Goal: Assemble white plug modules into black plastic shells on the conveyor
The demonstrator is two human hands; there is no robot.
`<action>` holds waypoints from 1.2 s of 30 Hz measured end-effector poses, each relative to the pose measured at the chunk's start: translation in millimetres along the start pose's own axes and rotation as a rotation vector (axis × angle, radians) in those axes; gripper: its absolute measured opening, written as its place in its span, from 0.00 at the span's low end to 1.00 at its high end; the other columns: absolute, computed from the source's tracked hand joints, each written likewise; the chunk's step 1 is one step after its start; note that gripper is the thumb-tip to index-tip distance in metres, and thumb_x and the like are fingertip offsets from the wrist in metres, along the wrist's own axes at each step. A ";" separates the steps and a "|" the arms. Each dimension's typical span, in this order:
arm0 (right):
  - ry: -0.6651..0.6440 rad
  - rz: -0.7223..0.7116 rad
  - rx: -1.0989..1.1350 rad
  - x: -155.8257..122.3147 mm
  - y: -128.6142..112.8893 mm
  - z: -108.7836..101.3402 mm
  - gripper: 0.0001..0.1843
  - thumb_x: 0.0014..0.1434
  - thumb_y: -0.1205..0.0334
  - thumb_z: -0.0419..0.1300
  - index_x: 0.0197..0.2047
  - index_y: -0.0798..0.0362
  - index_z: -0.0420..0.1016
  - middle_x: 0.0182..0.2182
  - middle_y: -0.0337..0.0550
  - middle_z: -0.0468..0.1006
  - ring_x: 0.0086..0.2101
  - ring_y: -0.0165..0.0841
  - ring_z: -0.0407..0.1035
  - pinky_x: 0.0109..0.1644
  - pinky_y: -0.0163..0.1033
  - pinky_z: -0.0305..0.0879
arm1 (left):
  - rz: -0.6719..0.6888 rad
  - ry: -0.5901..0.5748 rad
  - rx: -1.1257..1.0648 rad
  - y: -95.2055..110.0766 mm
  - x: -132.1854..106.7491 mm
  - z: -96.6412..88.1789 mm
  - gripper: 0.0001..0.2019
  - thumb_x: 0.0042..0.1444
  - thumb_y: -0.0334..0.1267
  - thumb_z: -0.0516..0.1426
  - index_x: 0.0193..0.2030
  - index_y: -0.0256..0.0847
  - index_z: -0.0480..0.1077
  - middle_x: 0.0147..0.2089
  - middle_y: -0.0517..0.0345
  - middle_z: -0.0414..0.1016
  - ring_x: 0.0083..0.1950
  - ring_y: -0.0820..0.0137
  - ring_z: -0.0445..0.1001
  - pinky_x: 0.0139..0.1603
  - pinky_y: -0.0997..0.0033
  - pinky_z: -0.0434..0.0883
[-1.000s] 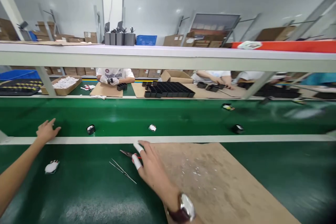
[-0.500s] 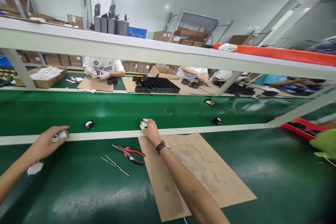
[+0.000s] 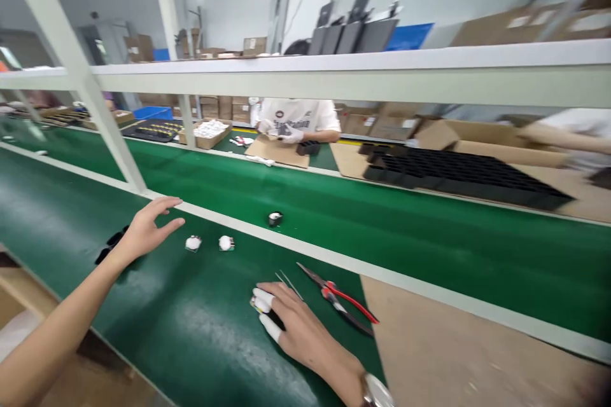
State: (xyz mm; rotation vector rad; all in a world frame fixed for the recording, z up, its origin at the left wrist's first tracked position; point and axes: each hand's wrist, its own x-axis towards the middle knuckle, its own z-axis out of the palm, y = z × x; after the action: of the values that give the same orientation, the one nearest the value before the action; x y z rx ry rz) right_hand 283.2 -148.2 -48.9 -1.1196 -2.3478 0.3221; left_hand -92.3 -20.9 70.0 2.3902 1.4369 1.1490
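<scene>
My left hand (image 3: pixel 147 230) hovers open over the green table top (image 3: pixel 62 203), fingers stretched toward two small white parts (image 3: pixel 193 243) (image 3: pixel 225 243) lying just to its right. My right hand (image 3: pixel 293 324), with white wraps on two fingers and a watch (image 3: pixel 377 391) at the wrist, rests low on the table with its fingers curled down. A small pale bit shows at the fingertips; I cannot make out what it is. Thin tweezers (image 3: pixel 289 281) and red-handled pliers (image 3: pixel 341 302) lie right beside this hand.
A black-and-white part (image 3: pixel 274 219) sits on the green conveyor belt (image 3: pixel 429 235) beyond the white rail (image 3: pixel 410 283). A cardboard sheet (image 3: pixel 453 350) lies at the right, dark objects (image 3: pixel 112 245) under my left wrist. Across the belt a person in a white shirt (image 3: pixel 296 116) works near black trays (image 3: pixel 458 168).
My right hand drew back from the belt to the near table beside the tweezers. My left hand let go of a white part and opened. The view swung left.
</scene>
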 end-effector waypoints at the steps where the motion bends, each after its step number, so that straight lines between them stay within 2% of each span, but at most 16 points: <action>1: 0.026 -0.006 -0.025 -4.6 5.8 4.6 0.20 0.68 0.65 0.61 0.62 0.47 0.73 0.62 0.50 0.76 0.61 0.45 0.72 0.66 0.56 0.71 | -0.046 0.069 0.036 -4.0 -3.0 -18.5 0.25 0.65 0.59 0.60 0.59 0.42 0.76 0.60 0.49 0.79 0.57 0.58 0.80 0.58 0.58 0.79; 3: 0.097 -0.015 -0.065 -13.4 19.1 12.9 0.24 0.68 0.59 0.63 0.66 0.46 0.70 0.61 0.51 0.77 0.59 0.46 0.74 0.64 0.56 0.74 | -0.171 0.162 0.144 -16.7 -14.1 -52.3 0.28 0.65 0.62 0.59 0.59 0.42 0.76 0.60 0.48 0.79 0.55 0.57 0.80 0.59 0.55 0.79; 4: 0.112 -0.011 -0.077 -17.3 24.6 16.3 0.27 0.68 0.56 0.63 0.68 0.45 0.68 0.61 0.51 0.78 0.59 0.47 0.74 0.63 0.55 0.75 | -0.226 0.167 0.209 -25.6 -22.6 -66.2 0.30 0.64 0.63 0.59 0.60 0.41 0.75 0.61 0.47 0.79 0.57 0.55 0.79 0.60 0.53 0.78; 7: 0.110 0.029 -0.108 -24.5 30.7 23.4 0.29 0.70 0.51 0.61 0.71 0.46 0.66 0.61 0.51 0.77 0.59 0.47 0.74 0.61 0.52 0.75 | -0.303 0.030 0.387 -60.0 -59.4 -89.7 0.40 0.59 0.68 0.60 0.67 0.40 0.70 0.67 0.41 0.73 0.68 0.46 0.71 0.68 0.43 0.70; 9: 0.108 0.047 -0.133 -24.0 27.6 26.4 0.29 0.70 0.49 0.60 0.71 0.47 0.65 0.62 0.52 0.76 0.60 0.47 0.73 0.61 0.51 0.75 | -0.322 -0.090 0.454 -84.8 -88.8 -88.7 0.47 0.55 0.71 0.62 0.74 0.41 0.63 0.73 0.36 0.66 0.74 0.39 0.63 0.71 0.36 0.65; 11: 0.131 0.029 -0.153 -19.3 23.1 29.0 0.29 0.71 0.48 0.60 0.71 0.47 0.65 0.61 0.51 0.77 0.58 0.47 0.74 0.59 0.51 0.75 | -0.359 -0.159 0.471 -105.7 -115.1 -77.8 0.51 0.54 0.71 0.63 0.78 0.45 0.57 0.78 0.35 0.58 0.77 0.35 0.58 0.70 0.30 0.63; 13: 0.157 -0.001 -0.162 -12.5 19.9 31.5 0.28 0.71 0.49 0.59 0.70 0.46 0.66 0.59 0.51 0.78 0.54 0.46 0.76 0.55 0.51 0.77 | -0.380 -0.178 0.439 -119.6 -132.4 -61.8 0.50 0.55 0.70 0.63 0.78 0.48 0.55 0.80 0.36 0.53 0.78 0.35 0.55 0.70 0.30 0.63; 15: 0.180 -0.028 -0.166 -6.0 18.3 33.4 0.25 0.71 0.54 0.58 0.69 0.46 0.67 0.55 0.50 0.80 0.50 0.45 0.77 0.51 0.49 0.77 | -0.374 -0.147 0.386 -125.8 -137.5 -45.0 0.47 0.57 0.68 0.62 0.77 0.47 0.59 0.79 0.37 0.55 0.77 0.38 0.57 0.71 0.35 0.65; 18: 0.201 -0.039 -0.162 -1.3 16.2 33.5 0.21 0.72 0.60 0.56 0.66 0.47 0.69 0.53 0.50 0.80 0.47 0.43 0.77 0.49 0.49 0.78 | -0.329 -0.076 0.344 -124.8 -126.7 -24.6 0.40 0.59 0.67 0.61 0.71 0.44 0.66 0.74 0.38 0.62 0.76 0.42 0.61 0.73 0.39 0.65; 22: 0.207 -0.013 -0.142 -7.7 10.3 26.5 0.21 0.73 0.62 0.55 0.67 0.51 0.66 0.55 0.53 0.78 0.51 0.44 0.75 0.53 0.51 0.78 | -0.258 -0.014 0.427 -115.5 -107.6 -14.3 0.40 0.58 0.69 0.61 0.67 0.41 0.67 0.71 0.35 0.66 0.74 0.40 0.62 0.72 0.34 0.64; 24: 0.208 0.029 -0.132 -14.8 6.9 21.2 0.22 0.73 0.61 0.56 0.67 0.52 0.65 0.57 0.55 0.76 0.55 0.46 0.73 0.57 0.54 0.77 | -0.196 0.049 0.510 -111.4 -105.8 -18.2 0.40 0.56 0.71 0.61 0.63 0.39 0.69 0.69 0.32 0.68 0.73 0.38 0.64 0.69 0.33 0.65; 26: 0.215 0.080 -0.126 -21.5 3.6 16.1 0.24 0.73 0.59 0.58 0.69 0.53 0.63 0.59 0.56 0.74 0.56 0.48 0.72 0.59 0.56 0.77 | -0.123 0.090 0.591 -109.9 -110.2 -26.8 0.36 0.55 0.72 0.61 0.52 0.39 0.72 0.65 0.32 0.71 0.72 0.37 0.65 0.67 0.34 0.68; 29: 0.219 0.132 -0.107 -26.8 -2.1 9.8 0.29 0.72 0.56 0.61 0.71 0.52 0.60 0.59 0.56 0.74 0.57 0.47 0.71 0.60 0.56 0.76 | -0.033 0.032 0.714 -110.8 -123.6 -41.2 0.29 0.59 0.71 0.57 0.37 0.43 0.72 0.63 0.40 0.74 0.72 0.36 0.65 0.58 0.35 0.75; 32: 0.180 0.149 -0.098 -26.4 -6.4 3.3 0.32 0.71 0.55 0.62 0.72 0.53 0.58 0.60 0.56 0.74 0.59 0.47 0.70 0.61 0.55 0.75 | 0.033 -0.013 0.757 -106.0 -134.5 -48.6 0.24 0.67 0.63 0.54 0.33 0.45 0.73 0.62 0.50 0.75 0.71 0.39 0.67 0.50 0.39 0.79; 34: 0.154 0.174 -0.140 -26.5 -5.9 -1.6 0.35 0.71 0.51 0.63 0.73 0.55 0.57 0.61 0.58 0.73 0.58 0.49 0.70 0.61 0.56 0.75 | 0.074 0.006 0.710 -94.2 -135.0 -48.6 0.22 0.69 0.58 0.53 0.32 0.45 0.73 0.59 0.52 0.77 0.67 0.41 0.71 0.51 0.38 0.79; 36: 0.151 0.213 -0.231 -28.5 -2.5 -6.2 0.38 0.69 0.46 0.63 0.73 0.57 0.58 0.60 0.60 0.74 0.56 0.53 0.71 0.59 0.61 0.75 | 0.079 0.026 0.613 -73.3 -129.6 -44.4 0.19 0.69 0.54 0.55 0.32 0.45 0.72 0.58 0.52 0.77 0.62 0.46 0.76 0.53 0.39 0.79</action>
State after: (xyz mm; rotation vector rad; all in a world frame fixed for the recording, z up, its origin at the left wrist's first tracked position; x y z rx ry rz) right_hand 300.0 -171.9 -52.6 -1.4551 -2.1763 0.0377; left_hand -206.8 -96.7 -2.7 2.8423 1.9438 0.8364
